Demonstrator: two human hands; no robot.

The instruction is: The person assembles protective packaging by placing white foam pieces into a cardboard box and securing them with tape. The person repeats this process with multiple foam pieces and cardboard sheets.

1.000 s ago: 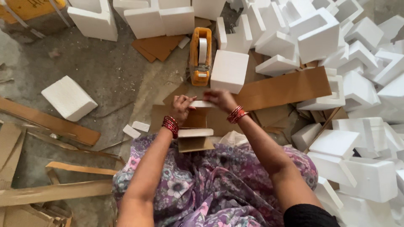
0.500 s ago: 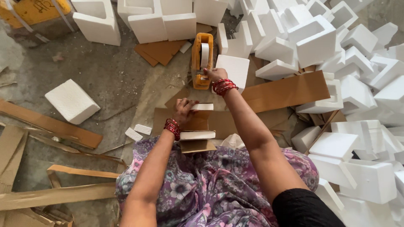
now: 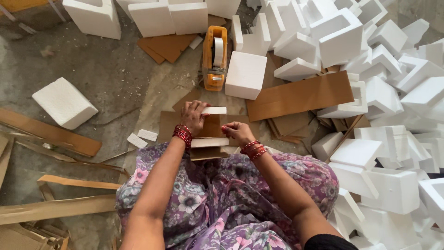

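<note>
Watching from afar, I log this:
Landmark: the orange tape dispenser (image 3: 215, 58) stands on the floor.
Workpiece: a small brown cardboard piece (image 3: 210, 134) with a thin white foam strip (image 3: 213, 110) along its far edge and another foam strip (image 3: 209, 142) along its near edge; it sits well below the dispenser, just before my lap.
Left hand (image 3: 193, 116): fingers closed around the far strip's left end.
Right hand (image 3: 237, 132): fingers curled on the cardboard's right edge; I cannot tell whether they pinch it.
Foam cube (image 3: 245, 74): just right of the dispenser.
Cardboard sheet (image 3: 300, 95): right of and below the dispenser.
</note>
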